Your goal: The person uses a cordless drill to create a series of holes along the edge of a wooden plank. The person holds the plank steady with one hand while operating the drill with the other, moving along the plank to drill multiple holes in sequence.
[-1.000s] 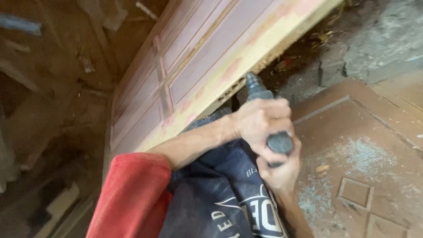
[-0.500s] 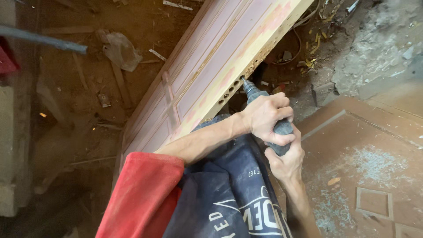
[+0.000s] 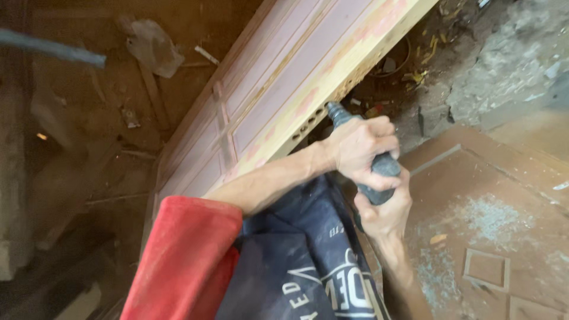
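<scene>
Left of the hands lies a dim, brown dirt floor (image 3: 89, 148) strewn with thin wooden offcuts (image 3: 155, 95) and a crumpled grey scrap (image 3: 151, 44) — right of them, a dusty reddish-brown panelled board (image 3: 492, 195); beyond, rough grey concrete (image 3: 504, 53).

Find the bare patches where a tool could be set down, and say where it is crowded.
Free: the brown panelled board right of the hands, dusty but bare. Crowded: the rubble and scraps under the door's edge, where both hands grip the drill.
</scene>
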